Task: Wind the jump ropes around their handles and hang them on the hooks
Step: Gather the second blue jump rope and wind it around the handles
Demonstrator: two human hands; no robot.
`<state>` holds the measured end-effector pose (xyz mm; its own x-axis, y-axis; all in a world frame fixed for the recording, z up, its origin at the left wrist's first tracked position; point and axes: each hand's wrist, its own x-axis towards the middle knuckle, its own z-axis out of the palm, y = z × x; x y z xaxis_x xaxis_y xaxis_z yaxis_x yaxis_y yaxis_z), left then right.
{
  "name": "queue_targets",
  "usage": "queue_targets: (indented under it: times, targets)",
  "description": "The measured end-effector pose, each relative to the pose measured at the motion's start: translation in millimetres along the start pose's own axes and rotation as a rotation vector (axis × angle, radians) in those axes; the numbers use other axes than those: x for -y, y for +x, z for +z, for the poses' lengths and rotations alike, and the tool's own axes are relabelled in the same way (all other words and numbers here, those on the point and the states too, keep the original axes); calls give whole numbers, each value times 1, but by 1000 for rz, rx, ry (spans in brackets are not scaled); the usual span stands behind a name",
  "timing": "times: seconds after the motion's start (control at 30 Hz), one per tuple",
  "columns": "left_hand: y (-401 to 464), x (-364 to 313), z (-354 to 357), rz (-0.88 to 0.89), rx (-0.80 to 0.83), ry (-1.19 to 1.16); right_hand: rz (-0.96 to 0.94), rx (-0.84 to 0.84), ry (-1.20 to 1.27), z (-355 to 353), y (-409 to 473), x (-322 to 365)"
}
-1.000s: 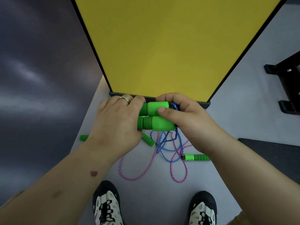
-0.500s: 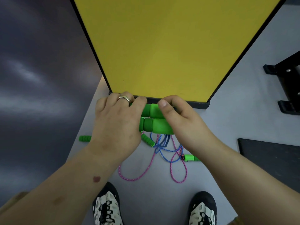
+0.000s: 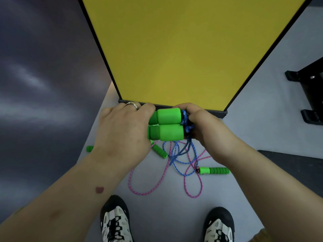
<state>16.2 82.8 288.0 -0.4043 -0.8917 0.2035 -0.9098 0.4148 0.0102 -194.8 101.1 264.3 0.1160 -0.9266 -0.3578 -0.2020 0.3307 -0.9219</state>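
Two green handles [image 3: 168, 124] are held side by side, level, at frame centre. The left hand [image 3: 122, 131] is curled round their 9 o'clock ends; the right hand [image 3: 204, 123] is closed on the blue rope [image 3: 186, 122] bunched at their 3 o'clock ends. Below, at 6 o'clock, blue loops are tangled with a pink rope [image 3: 148, 191] on the floor [image 3: 166, 215]; another handle [image 3: 214, 171] lies at 4 o'clock.

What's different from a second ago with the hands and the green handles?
The right hand slid off the tops of the two green handles to their right ends, where it now grips the blue rope bunched there. The left hand holds the handles' left ends as before. The pink rope and loose handle on the floor have not moved.
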Motion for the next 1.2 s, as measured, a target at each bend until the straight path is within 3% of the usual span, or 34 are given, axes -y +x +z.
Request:
queue_targets:
  times: [0.07, 0.27, 0.4, 0.53, 0.7, 0.9, 1.07, 1.2]
  targets:
    - [1, 2, -3, -4, 9, 5, 31, 45, 92, -2, 2, 1]
    - [4, 6, -7, -17, 51, -39, 18, 134, 33, -12, -9, 13]
    - [6, 9, -10, -14, 111, -101, -136, 33, -354, -10, -14, 12]
    - [8, 3, -13, -45, 121, -147, -147, -69, -439, 8, -15, 10]
    - [6, 9, 2, -92, 3, -7, -99, 65, -830, 32, -21, 4]
    - [2, 9, 11, -92, -40, 81, -102, 44, -1203, 33, -37, 18]
    - [-1, 10, 14, -94, 8, 85, -247, 29, -1228, 32, -45, 37]
    - [-2, 2, 12, -39, 56, 42, -274, 22, -933, 18, -37, 46]
